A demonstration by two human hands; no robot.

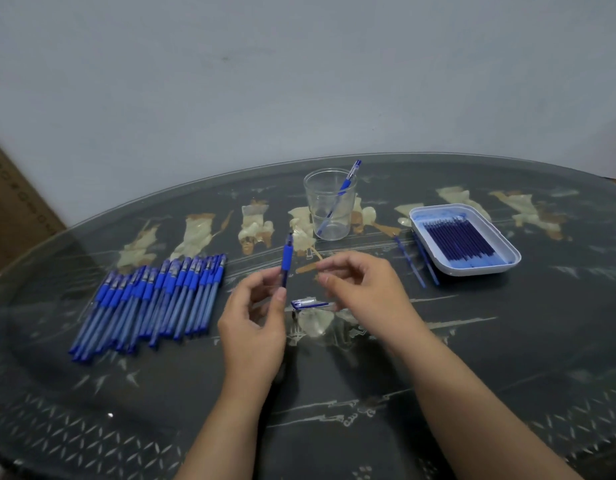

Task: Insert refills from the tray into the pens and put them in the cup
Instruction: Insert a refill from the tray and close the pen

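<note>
Honestly nothing here can be read. The only print is a row of dark marks running down the cardboard box (12, 202), way off past the left hand's (254, 327) fingers at the table's far edge, and it's too blurry and cut off to make out. The pens (154, 299) lying just beyond those same fingertips show no logo I can read, and same for the one pinched upright between them.
</note>
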